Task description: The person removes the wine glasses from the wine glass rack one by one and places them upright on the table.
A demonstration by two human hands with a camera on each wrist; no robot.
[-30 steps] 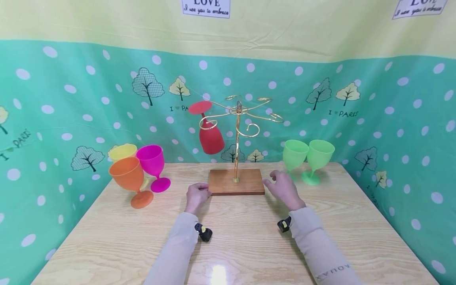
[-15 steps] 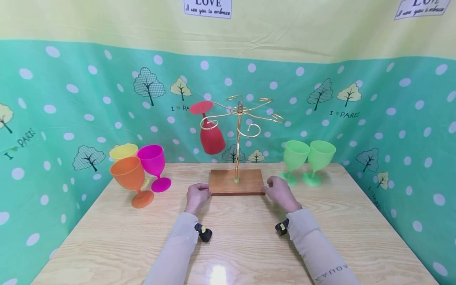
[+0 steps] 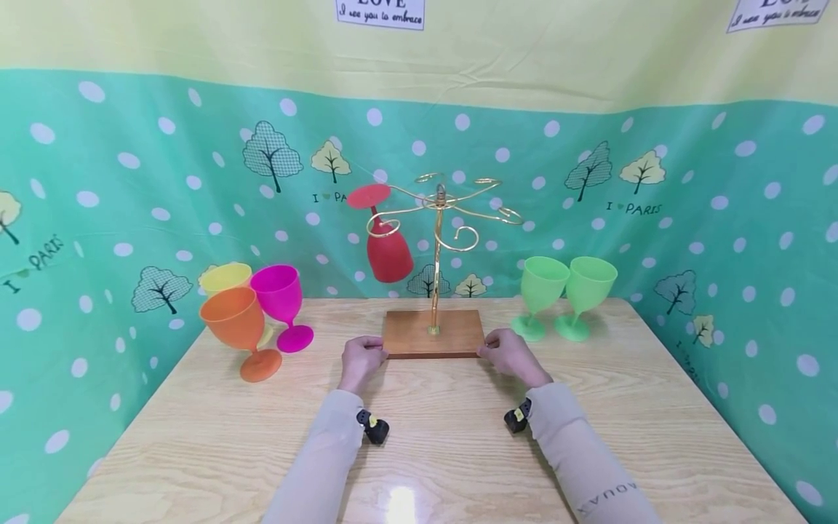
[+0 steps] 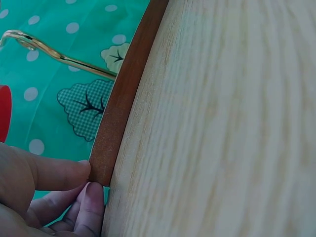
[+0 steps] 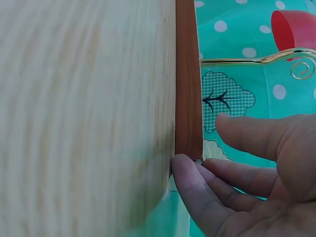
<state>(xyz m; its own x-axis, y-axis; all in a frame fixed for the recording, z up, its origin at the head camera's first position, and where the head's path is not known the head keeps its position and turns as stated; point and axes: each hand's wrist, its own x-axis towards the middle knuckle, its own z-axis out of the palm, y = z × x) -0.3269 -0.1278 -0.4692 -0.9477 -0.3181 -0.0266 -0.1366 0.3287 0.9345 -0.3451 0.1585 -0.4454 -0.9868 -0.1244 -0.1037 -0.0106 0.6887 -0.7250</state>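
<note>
In the head view a wine glass rack with curled gold wire arms stands upright on a brown wooden base. A red goblet hangs upside down, tilted, from one arm on its left. My left hand holds the base's left front corner; its fingertips meet the end of the wood in the left wrist view. At the right front corner, my right hand has curled fingers against the base. One fingertip touches that corner in the right wrist view, while another finger stays raised off it.
Left of the rack stand an orange goblet, a magenta goblet and a yellow goblet, partly hidden by the orange one. Two green goblets stand at the back right. A dotted curtain surrounds the wooden table.
My right hand has moved left, from just beside the base to its right front corner. The left hand stays at its corner, and the rack has not visibly moved.
</note>
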